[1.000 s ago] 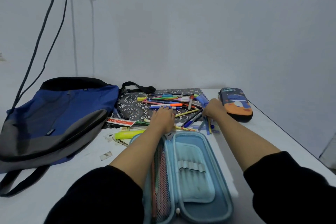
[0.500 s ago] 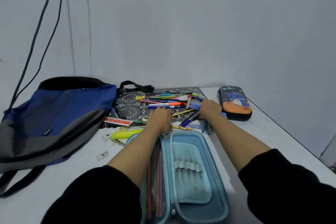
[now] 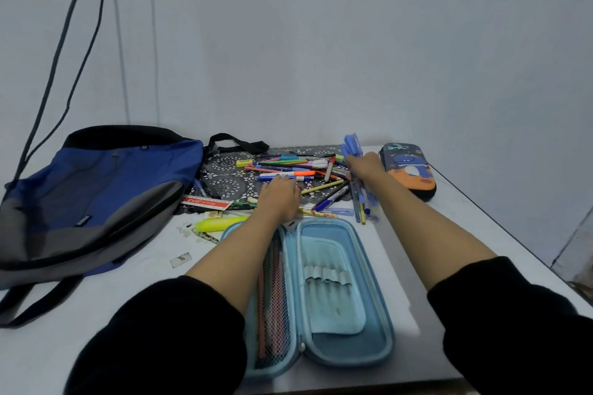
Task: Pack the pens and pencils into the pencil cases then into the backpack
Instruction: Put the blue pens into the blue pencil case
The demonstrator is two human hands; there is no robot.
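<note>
Worktop (image 3: pixel 128 292), white, fills the lower half of the frame and meets a pale wall at the back. Its right edge runs diagonally from the centre right down to the lower right, and its near edge crosses the bottom.

A blue and grey backpack (image 3: pixel 96 196) lies flat at centre left, one strap trailing toward the lower left. Bare surface shows between it and the open pencil case (image 3: pixel 349 348), and a narrower strip lies right of that case, under the right forearm.

The open pencil case is light blue and spread flat at lower centre. Its left half has a mesh pocket with pencils behind it.

A black patterned mat (image 3: pixel 224 184) sits at the centre against the wall and carries a loose pile of pens (image 3: pixel 295 167).

A closed pencil case (image 3: pixel 407 170), dark with a cartoon print, rests at centre right, near the right edge.

The left hand (image 3: pixel 279 199) lies palm down at the near side of the pile. Its grip is slack, with fingers stretched forward onto the pens.

The right hand (image 3: pixel 364 168), just beside the closed pencil case, has its grip closed tight around a bundle of blue pens (image 3: pixel 351 146). The bundle stands steeply, caps above the fist and tips below it.

A yellow highlighter (image 3: pixel 221 223) lies just left of the open case's far end, with a red ruler (image 3: pixel 208 203) behind it.
</note>
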